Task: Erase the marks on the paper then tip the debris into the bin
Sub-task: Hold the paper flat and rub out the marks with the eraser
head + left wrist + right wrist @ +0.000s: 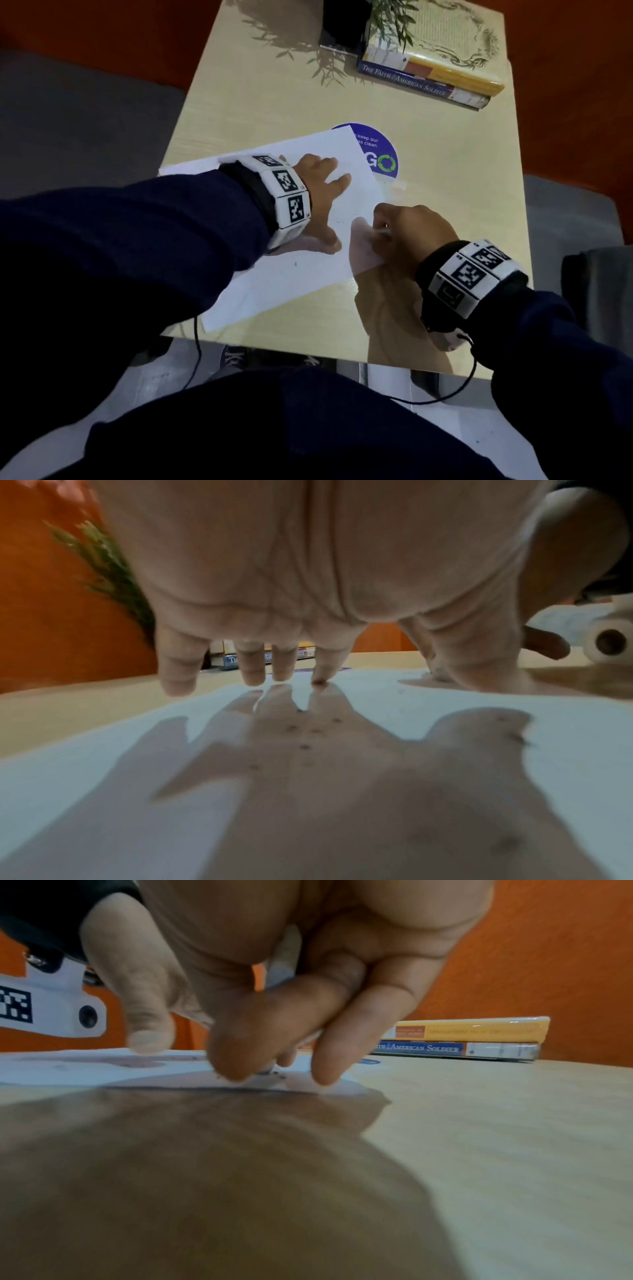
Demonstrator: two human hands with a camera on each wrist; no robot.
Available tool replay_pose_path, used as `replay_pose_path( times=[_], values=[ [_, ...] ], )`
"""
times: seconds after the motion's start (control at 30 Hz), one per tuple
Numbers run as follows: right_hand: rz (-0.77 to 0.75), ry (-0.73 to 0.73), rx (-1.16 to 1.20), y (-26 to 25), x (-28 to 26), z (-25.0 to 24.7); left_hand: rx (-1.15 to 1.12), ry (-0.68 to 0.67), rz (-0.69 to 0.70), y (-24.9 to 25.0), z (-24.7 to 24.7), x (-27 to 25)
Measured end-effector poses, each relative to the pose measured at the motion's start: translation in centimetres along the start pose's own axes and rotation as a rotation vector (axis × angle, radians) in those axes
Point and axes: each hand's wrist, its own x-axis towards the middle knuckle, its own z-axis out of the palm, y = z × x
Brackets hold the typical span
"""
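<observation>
A white sheet of paper (301, 274) lies tilted on the light wooden table (445, 192). My left hand (322, 192) presses flat on it with straight, spread fingers (253, 666). Small dark eraser crumbs (304, 746) are scattered on the paper (582, 750) under the palm. My right hand (404, 226) is at the sheet's right edge and pinches a white eraser (284, 961) whose tip is down on the paper (68, 1069), with dark specks (274, 1072) beside it. No bin is in view.
Two stacked books (431, 68) lie at the table's far right, with a plant (390, 20) and a black object (346, 24) behind them. A round blue sticker (380, 154) shows from under the paper's far corner. The table's near edge is close to my legs.
</observation>
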Motion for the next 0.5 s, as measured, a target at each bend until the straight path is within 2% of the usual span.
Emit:
replay_pose_path(
  times=[0.13,0.33,0.5],
  values=[
    [-0.081,-0.001,0.004,-1.1,-0.7,0.4,-0.078,0.012,-0.034,0.8,1.6,-0.5],
    [-0.079,0.077,-0.028,-1.4,3.5,-2.8,-0.103,0.038,-0.045,0.6,2.3,-0.2],
    [-0.167,-0.024,-0.05,-2.5,-0.1,-0.5,-0.085,0.043,-0.049,0.7,2.2,-0.2]
  ],
)
